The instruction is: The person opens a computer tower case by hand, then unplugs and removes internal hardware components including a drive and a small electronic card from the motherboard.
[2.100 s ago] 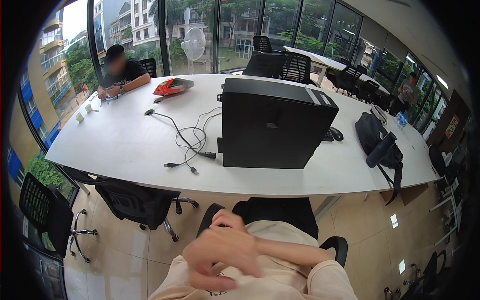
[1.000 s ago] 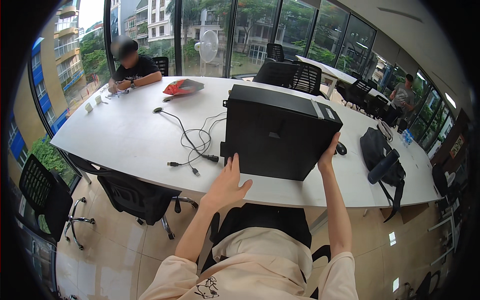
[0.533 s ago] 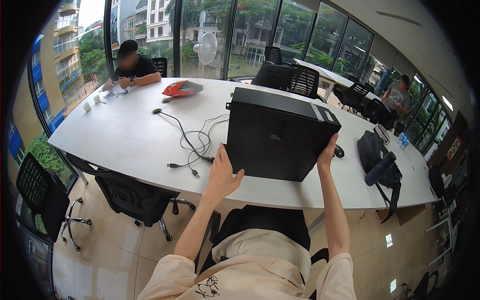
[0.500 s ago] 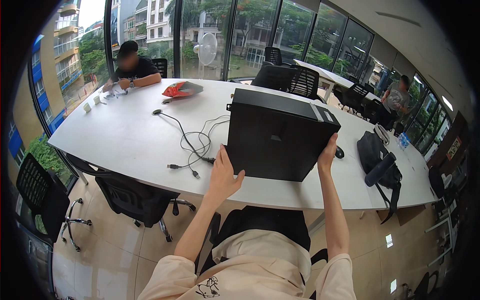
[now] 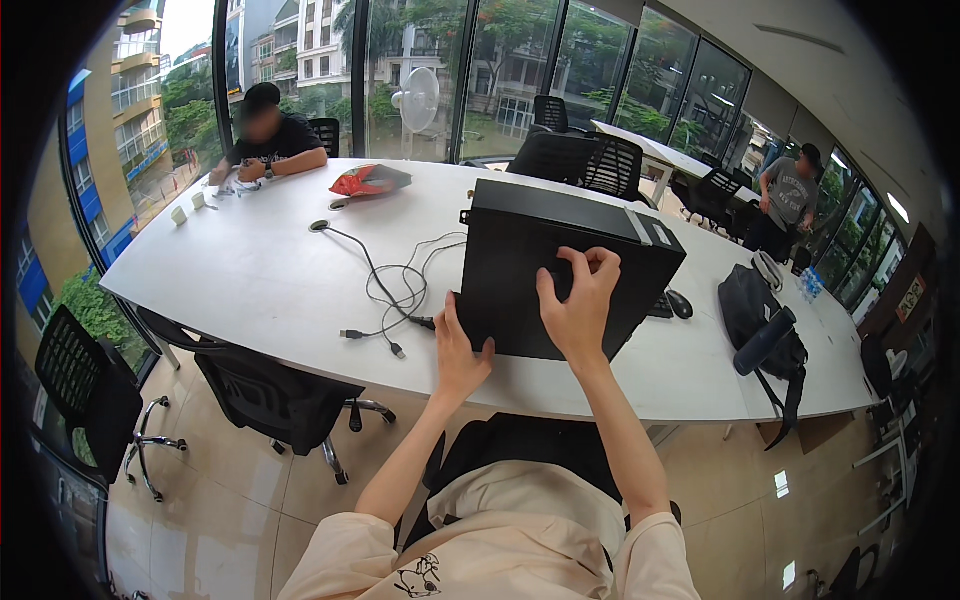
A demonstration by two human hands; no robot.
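Working at the side panel of the black computer case seems the present step. The case stands on the white table, at about twelve o'clock. The hands are apart: the left hand lies spread at the case's eight o'clock corner, and the right hand bends over the panel's middle; whether it grips, one cannot tell. The next move would probably call for steady left support and a firm right hold.
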